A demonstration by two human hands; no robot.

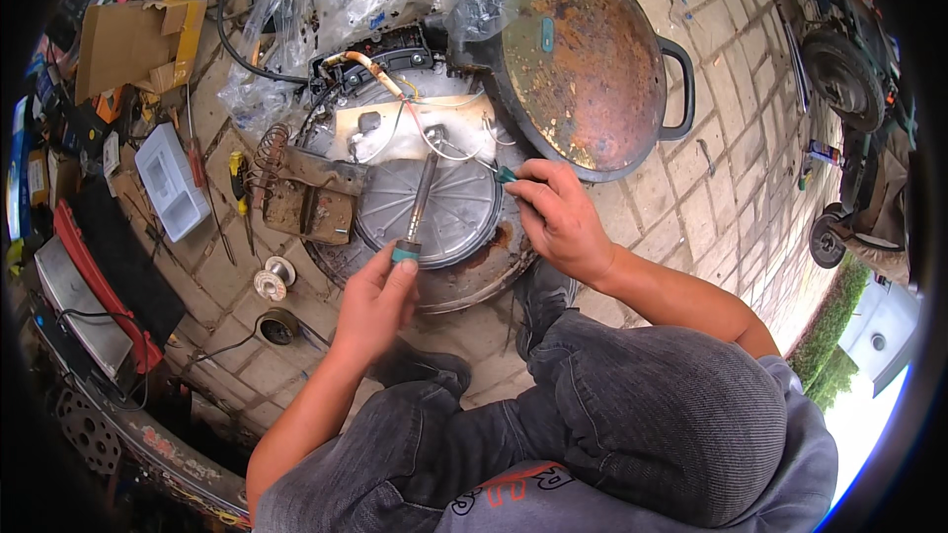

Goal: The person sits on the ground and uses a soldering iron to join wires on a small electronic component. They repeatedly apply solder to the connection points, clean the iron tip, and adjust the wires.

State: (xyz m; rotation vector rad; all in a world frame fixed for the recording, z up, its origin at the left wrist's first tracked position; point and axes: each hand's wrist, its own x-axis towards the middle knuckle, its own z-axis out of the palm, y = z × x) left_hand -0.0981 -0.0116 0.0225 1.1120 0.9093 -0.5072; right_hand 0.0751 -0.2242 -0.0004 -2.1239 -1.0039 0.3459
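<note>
Soldering iron (422, 199) slants over the grey disc (459, 217), its tip at the white padding (400, 143); your left hand (378, 288) is closed around its near end. Your right hand (568, 222) pinches a small green-handled tool (506, 175) between thumb and fingers, near the disc's right edge.

You are in what looks like an open-air repair workshop or yard, on brick paving (706, 207) in daylight, with a green hedge (828, 336) between three and four o'clock. What looks like a soldering iron (426, 192) near the middle, a yellow-handled screwdriver (239, 183) and a wire spool (274, 279) towards nine show you repair work. Around you lie a perforated metal disc (87, 431) at eight, a torn cardboard box (138, 44) at ten and wheeled machinery (844, 79) at two.
</note>
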